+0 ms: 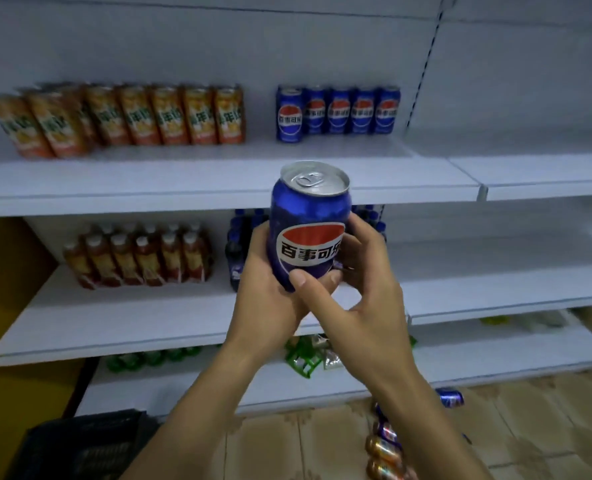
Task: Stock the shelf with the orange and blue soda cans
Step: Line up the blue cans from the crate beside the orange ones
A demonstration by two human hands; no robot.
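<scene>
A: Hands nearest: left hand (pixel 266 292) and right hand (pixel 370 299) both wrap one upright blue aluminium soda can (pixel 308 216), held in the air before the white metal shelf (pixel 218 174).
B: And on its upper board?
A: A row of orange soda cans (pixel 131 116) at left, a row of blue soda cans (pixel 339 110) at right, well apart.
B: Lower down?
A: Orange bottled drinks (pixel 138 258) on the next board. On the beige tiled floor (pixel 529 427), loose cans (pixel 384 441) lie; a black plastic crate (pixel 86 445) sits at bottom left.
</scene>
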